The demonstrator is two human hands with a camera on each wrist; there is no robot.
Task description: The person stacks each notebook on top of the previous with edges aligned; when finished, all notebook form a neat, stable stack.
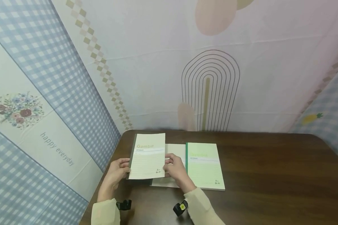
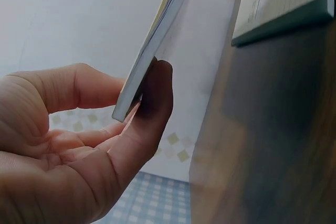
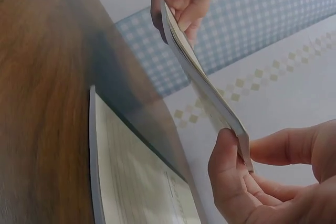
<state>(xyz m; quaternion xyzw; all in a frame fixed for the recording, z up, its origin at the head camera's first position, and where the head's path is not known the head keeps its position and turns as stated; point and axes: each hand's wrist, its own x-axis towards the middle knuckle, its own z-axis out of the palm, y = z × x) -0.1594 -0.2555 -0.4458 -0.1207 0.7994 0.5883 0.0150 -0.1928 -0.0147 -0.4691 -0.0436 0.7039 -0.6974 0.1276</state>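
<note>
A cream notebook [image 1: 147, 156] with a dark spine and the word "Gambit" on its cover is held up by both hands over the left part of the table. My left hand [image 1: 116, 172] pinches its spine side, thumb on the cover and fingers behind, as the left wrist view shows at the notebook's edge [image 2: 137, 85]. At the opposite lower corner my right hand [image 1: 176, 171] pinches it between thumb and fingers; the right wrist view has this hand [image 3: 278, 171] close up. Partly hidden behind the held notebook, a second pale notebook [image 1: 176, 150] lies on the table.
A notebook with a green spine [image 1: 205, 172] lies right of the pale one, their edges meeting. The dark wooden table [image 1: 276, 175] extends to the right. A patterned cloth wall [image 1: 146, 78] rises behind it, and a blue checked cloth [image 1: 73, 72] hangs at the left.
</note>
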